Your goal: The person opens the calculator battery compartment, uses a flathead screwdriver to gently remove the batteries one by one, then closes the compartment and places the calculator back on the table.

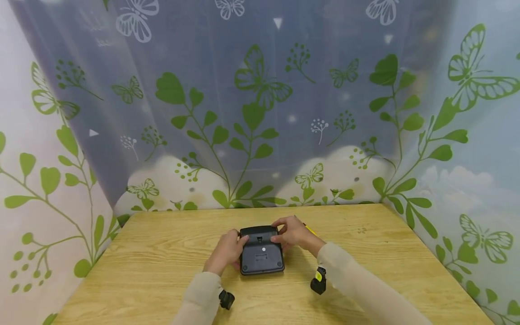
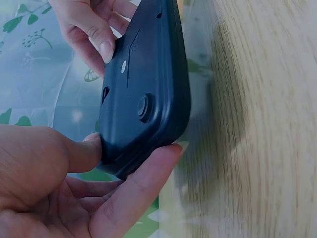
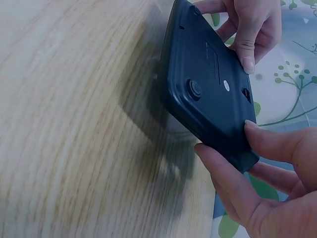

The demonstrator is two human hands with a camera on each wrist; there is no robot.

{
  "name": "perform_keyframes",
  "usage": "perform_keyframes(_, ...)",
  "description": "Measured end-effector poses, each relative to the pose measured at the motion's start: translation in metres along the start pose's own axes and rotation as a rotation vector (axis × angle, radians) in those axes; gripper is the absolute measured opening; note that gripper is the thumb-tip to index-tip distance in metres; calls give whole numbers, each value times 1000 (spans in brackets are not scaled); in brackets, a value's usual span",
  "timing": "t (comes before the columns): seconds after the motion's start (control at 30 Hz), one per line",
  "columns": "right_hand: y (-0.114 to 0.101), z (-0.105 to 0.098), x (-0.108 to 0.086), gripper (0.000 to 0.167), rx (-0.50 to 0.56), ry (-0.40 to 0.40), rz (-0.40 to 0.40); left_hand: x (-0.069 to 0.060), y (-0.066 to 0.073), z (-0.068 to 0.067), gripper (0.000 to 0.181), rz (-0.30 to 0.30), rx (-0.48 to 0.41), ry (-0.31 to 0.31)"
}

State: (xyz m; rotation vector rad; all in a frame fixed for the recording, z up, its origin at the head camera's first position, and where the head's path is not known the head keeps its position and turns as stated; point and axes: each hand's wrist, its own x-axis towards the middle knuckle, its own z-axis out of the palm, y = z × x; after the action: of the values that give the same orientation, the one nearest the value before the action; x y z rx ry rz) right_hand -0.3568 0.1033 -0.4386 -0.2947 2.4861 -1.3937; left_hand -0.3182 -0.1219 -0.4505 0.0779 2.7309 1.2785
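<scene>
A dark, flat device (image 1: 262, 258) with rounded corners is held a little above the wooden table, its underside with round feet and a small white sticker facing the head camera. The left hand (image 1: 225, 251) grips its left edge, thumb on the underside; in the left wrist view that hand (image 2: 74, 183) has fingers under the device (image 2: 143, 74). On the opposite edge the right hand (image 1: 295, 234) pinches it between thumb and fingers. The right wrist view shows the right hand (image 3: 267, 178) at one corner of the device (image 3: 213, 94). Its other face is hidden.
The wooden table (image 1: 170, 253) runs back to a curtain (image 1: 325, 108) printed with leaves and butterflies. A thin yellow and black item (image 1: 310, 229) shows behind the right wrist. Black wrist cameras hang at the left wrist (image 1: 226, 299) and right wrist (image 1: 318, 280).
</scene>
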Motion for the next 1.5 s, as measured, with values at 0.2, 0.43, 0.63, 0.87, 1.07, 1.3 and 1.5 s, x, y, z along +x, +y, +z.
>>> perform_keyframes(0.2, 1, 0, -4, 52, -30, -38, 5, -5, 2, 0, 33, -4, 2, -33)
perform_keyframes(0.43, 1, 0, -8, 49, -81, -59, -5, -7, 2, 0, 42, -13, 18, -65)
perform_keyframes(0.63, 3, 1, -10, 47, -102, -98, 4, -9, 2, 0, 37, -21, 60, -95)
perform_keyframes(0.87, 2, 2, -14, 43, -143, -122, 6, -11, 2, 2, 35, -45, 67, -93)
perform_keyframes(1.07, 4, 3, -15, 43, -194, -131, -11, -12, 0, 6, 35, -54, 55, -88)
perform_keyframes(1.3, 7, 4, -15, 42, -227, -119, -23, -13, -5, 9, 51, 10, 30, -88)
perform_keyframes(1.5, 7, 5, -17, 41, -250, -109, -14, -15, -8, 11, 44, 57, -5, -85)
